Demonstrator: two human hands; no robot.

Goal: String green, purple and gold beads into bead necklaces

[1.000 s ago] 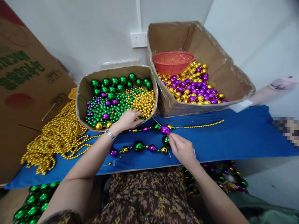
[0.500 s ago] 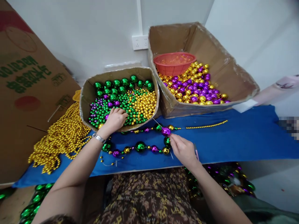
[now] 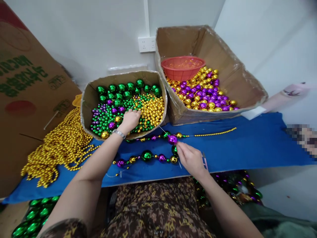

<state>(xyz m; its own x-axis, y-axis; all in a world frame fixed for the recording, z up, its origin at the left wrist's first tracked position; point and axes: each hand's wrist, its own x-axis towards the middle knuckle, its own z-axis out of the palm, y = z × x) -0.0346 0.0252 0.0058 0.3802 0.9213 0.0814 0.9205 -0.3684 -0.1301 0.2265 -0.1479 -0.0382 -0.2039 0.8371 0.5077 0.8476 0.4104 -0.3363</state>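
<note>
My left hand (image 3: 131, 119) reaches into the smaller cardboard box (image 3: 83, 114), fingers curled down among the small green and gold beads (image 3: 151, 107). Its fingertips are hidden, so what they hold does not show. Over the blue cloth, my right hand (image 3: 192, 158) pinches a large shiny purple bead (image 3: 172, 139). A thin needle or wire (image 3: 162, 130) sticks out of that bead toward the box. Below and beside it lies a strand of green, purple and gold beads (image 3: 147, 155), its left part partly covered by my left arm.
A larger cardboard box (image 3: 198, 115) holds gold and purple beads and a red plastic basket (image 3: 183, 69). Gold bead chains (image 3: 59, 145) are heaped at the left beside a big printed carton (image 3: 22, 99). A thin gold bead string (image 3: 215, 133) lies on the blue cloth (image 3: 260, 142).
My left hand has moved right and slightly deeper within the smaller box, from the purple and green beads toward the gold ones. My right hand still pinches the purple bead.
</note>
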